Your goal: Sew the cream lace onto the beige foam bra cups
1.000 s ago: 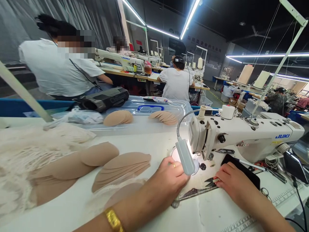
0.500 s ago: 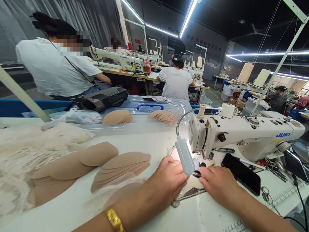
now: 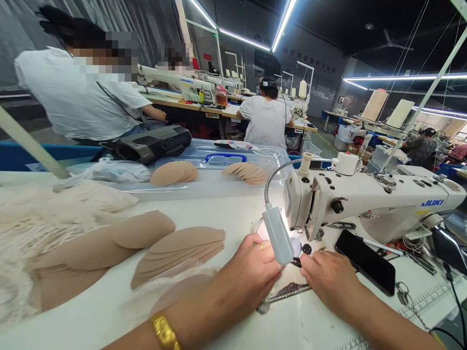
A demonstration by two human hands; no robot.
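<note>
Both my hands are at the needle area of a white sewing machine (image 3: 372, 194). My left hand (image 3: 253, 270), with a ring and a gold bracelet, has its fingers bent together beside the grey lamp (image 3: 278, 234), which hides the fingertips. My right hand (image 3: 326, 277) is closed, thumb and index finger pressed together just right of the needle plate; what they grip is too small to make out. Left of my hands lie fanned beige oval pads (image 3: 182, 248) and a longer row of beige pads (image 3: 98, 245), next to cream lace (image 3: 47, 228).
Behind the table stands a clear plastic box (image 3: 204, 146) bearing two fans of beige pads. A black phone (image 3: 365, 262), scissors and a ruler strip lie right of my hands. People in white shirts sit at machines ahead.
My hands stay at nearly the same spot by the needle. The right fingertips have drawn back slightly, showing more of a small black round part. The view has shifted a little.
</note>
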